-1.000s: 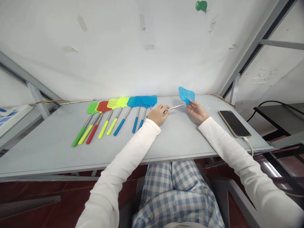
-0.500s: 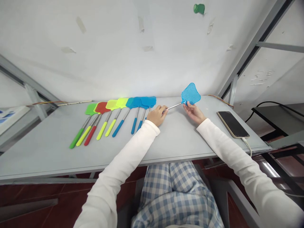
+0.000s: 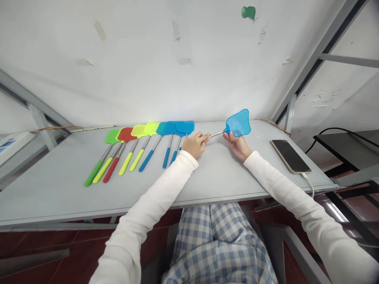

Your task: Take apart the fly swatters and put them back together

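Note:
A blue fly swatter [image 3: 238, 123] is held between both hands over the right half of the table. My left hand [image 3: 194, 145] is closed around the handle end, hiding the grip. Thumb and fingers of my right hand [image 3: 237, 146] pinch the swatter at the neck, just below its mesh head. A short length of metal shaft shows between the hands. To the left lies a row of fly swatters, heads toward the wall: a green one [image 3: 94, 172], a red one [image 3: 111, 169], several yellow ones [image 3: 137, 159] and several blue ones [image 3: 147, 160]. My left forearm partly covers the rightmost blue ones.
A phone [image 3: 290, 156] with a white charging cable [image 3: 308, 184] lies at the right of the grey table [image 3: 219, 181]. Behind the table rises a white wall [image 3: 136, 86] with tape scraps. Metal frame posts [image 3: 308, 75] flank both sides. A dark surface [image 3: 349, 146] stands at far right.
My right hand has moved slightly left, toward my left hand, and the swatter's head has dipped a little. Less of the shaft shows between the hands. The row of swatters is unchanged.

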{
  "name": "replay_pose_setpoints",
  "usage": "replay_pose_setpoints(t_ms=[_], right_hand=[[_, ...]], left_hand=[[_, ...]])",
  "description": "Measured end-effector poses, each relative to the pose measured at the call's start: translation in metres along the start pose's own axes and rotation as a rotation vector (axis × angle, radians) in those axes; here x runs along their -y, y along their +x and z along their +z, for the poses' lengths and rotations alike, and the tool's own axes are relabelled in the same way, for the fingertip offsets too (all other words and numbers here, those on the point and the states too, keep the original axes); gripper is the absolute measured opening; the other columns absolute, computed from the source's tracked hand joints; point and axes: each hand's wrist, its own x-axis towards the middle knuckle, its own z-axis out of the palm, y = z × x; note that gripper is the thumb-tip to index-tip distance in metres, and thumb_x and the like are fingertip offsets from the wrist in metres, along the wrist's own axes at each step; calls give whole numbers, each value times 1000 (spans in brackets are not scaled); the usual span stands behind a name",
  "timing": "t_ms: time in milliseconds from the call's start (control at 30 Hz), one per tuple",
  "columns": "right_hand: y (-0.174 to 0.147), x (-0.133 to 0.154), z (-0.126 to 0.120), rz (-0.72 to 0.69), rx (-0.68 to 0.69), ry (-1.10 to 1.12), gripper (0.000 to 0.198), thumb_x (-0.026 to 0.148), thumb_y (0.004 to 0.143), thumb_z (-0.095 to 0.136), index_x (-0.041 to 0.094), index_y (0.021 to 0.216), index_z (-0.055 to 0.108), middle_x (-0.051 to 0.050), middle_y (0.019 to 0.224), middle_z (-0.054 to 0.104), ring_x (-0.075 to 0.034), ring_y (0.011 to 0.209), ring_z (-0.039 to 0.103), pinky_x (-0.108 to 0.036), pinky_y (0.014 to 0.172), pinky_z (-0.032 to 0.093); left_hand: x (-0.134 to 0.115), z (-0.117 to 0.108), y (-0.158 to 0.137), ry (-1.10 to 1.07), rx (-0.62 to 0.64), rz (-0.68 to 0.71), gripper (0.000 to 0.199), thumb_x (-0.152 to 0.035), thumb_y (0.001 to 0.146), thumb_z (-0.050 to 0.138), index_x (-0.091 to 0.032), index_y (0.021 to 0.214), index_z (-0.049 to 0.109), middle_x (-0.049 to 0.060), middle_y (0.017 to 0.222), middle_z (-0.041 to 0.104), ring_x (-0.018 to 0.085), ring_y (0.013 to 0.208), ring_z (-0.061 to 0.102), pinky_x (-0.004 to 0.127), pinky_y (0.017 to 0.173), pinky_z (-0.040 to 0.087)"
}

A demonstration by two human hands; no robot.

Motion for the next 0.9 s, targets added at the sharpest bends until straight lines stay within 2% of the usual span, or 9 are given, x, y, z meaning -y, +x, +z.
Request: replay_pose_setpoints(t_ms=[200, 367, 433, 533, 600, 667, 767, 900], right_hand=[[-9, 3, 9, 4, 32, 71, 29, 35, 60, 82, 25, 77, 62, 3, 87, 70, -16, 93, 67, -35, 104, 49], [-7, 10, 6, 10, 73, 17, 32, 41, 60, 83, 26, 78, 62, 2, 90, 71, -19, 97, 67, -37, 101, 49], [-5, 17, 6, 20, 105, -26, 34, 45, 61, 82, 26, 81, 61, 1, 97, 71, -20, 103, 66, -37, 98, 49], [-5, 30, 7, -16, 130, -85, 39, 53, 67, 76, 27, 89, 59, -1, 114, 68, -20, 111, 62, -36, 94, 48], [-4, 35, 7, -39, 117, -110, 41, 58, 70, 71, 27, 93, 58, -3, 120, 66, -19, 111, 61, -34, 91, 49], [-3, 35, 4, -19, 91, -119, 42, 62, 73, 66, 26, 94, 57, -4, 120, 66, -18, 105, 61, -33, 86, 51], [0, 27, -3, 73, 45, -133, 35, 58, 79, 58, 25, 92, 55, -5, 111, 69, -17, 93, 62, -29, 76, 52], [2, 16, -6, 181, -25, -197, 18, 38, 79, 57, 23, 89, 55, -5, 97, 68, -14, 77, 60, -25, 63, 50]], left_hand=[[-2, -7, -1, -24, -38, -33, 36, -40, 96, 39, -33, 119, 66, 3, 104, 67, 19, 90, 62, 30, 66, 38], [-6, -6, -1, -190, -88, -63, 30, -37, 93, 46, -27, 108, 70, 4, 105, 69, 19, 93, 61, 29, 72, 40], [-8, -5, -1, -345, -106, -77, 25, -36, 91, 50, -24, 103, 68, 4, 97, 70, 18, 89, 61, 28, 74, 42], [-16, -1, -1, -746, -83, -180, 29, -33, 90, 51, -22, 116, 56, 1, 84, 67, 11, 67, 57, 25, 65, 43], [-23, 3, -2, -1042, -14, -280, 37, -29, 90, 48, -22, 126, 42, 0, 88, 63, 7, 56, 52, 22, 57, 42], [-30, 7, -3, -1223, 50, -351, 45, -22, 88, 48, -24, 130, 32, 0, 97, 59, 5, 54, 52, 21, 54, 43], [-32, 15, -4, -1221, 54, -393, 53, -10, 80, 51, -26, 127, 30, 0, 105, 50, 2, 56, 52, 20, 57, 46], [-27, 26, -4, -1049, 26, -484, 44, -4, 76, 50, -22, 114, 40, 4, 113, 43, 2, 60, 51, 24, 65, 50]])
